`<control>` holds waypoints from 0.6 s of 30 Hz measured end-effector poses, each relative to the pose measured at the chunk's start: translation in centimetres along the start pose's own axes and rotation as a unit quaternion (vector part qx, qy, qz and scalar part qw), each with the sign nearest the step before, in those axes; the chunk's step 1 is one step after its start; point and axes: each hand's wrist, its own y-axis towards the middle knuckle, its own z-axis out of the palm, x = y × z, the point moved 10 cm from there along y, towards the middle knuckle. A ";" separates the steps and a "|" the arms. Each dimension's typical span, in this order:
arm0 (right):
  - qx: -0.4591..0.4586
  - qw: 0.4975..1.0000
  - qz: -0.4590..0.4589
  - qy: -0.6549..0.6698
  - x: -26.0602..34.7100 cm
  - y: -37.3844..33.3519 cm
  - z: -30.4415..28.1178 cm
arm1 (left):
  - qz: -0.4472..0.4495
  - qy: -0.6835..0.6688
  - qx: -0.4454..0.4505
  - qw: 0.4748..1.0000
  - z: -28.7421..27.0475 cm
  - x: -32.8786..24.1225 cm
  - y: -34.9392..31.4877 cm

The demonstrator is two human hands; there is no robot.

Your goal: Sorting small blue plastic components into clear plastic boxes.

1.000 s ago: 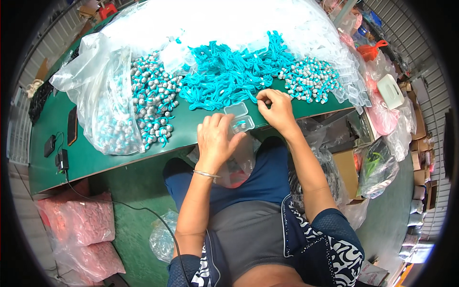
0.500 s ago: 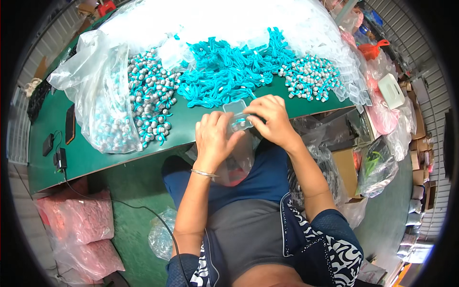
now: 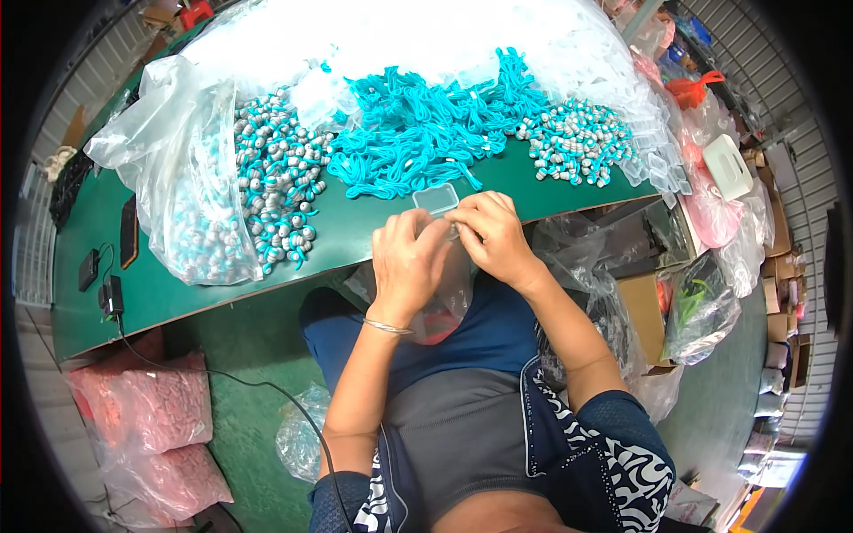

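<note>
1. Left hand [image 3: 406,258]: fingers curled in at the clear case [image 3: 435,199]; I judge it holds the hidden lower part. Right hand [image 3: 491,233]: fingertips drawn narrow at the same spot; I can't tell what they pinch.
2. Case sits between the hands, at the near edge of the desk [image 3: 178,306], its lid folded open just beyond the fingertips.
3. Teal cords [image 3: 418,138] heaped beyond the hands; grey-and-teal beads [image 3: 280,191] to their left, a second bead pile [image 3: 577,147] to their right.
4. Risk, my judgement: a loosened left grip could tip the case off the edge; a loose cord end could catch in the lid.
5. Brands, labels, writing: none I can read on the case.
</note>
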 end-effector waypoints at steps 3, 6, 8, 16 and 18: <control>-0.013 1.000 -0.003 0.005 0.1 -0.1 0.0 | -0.005 -0.006 -0.002 1.000 0.1 -0.1 0.0; -0.021 1.000 -0.004 0.004 0.3 -0.2 -0.1 | -0.004 -0.003 -0.006 1.000 0.1 -0.2 -0.1; -0.024 1.000 -0.003 0.005 0.3 -0.2 -0.1 | -0.003 -0.002 -0.011 1.000 0.1 -0.2 -0.1; -0.031 0.999 -0.009 0.000 0.4 -0.2 -0.1 | 0.010 0.004 -0.026 1.000 0.1 -0.4 -0.3; -0.032 0.999 -0.009 0.001 0.5 -0.2 0.0 | 0.008 0.000 -0.020 1.000 0.1 -0.4 -0.2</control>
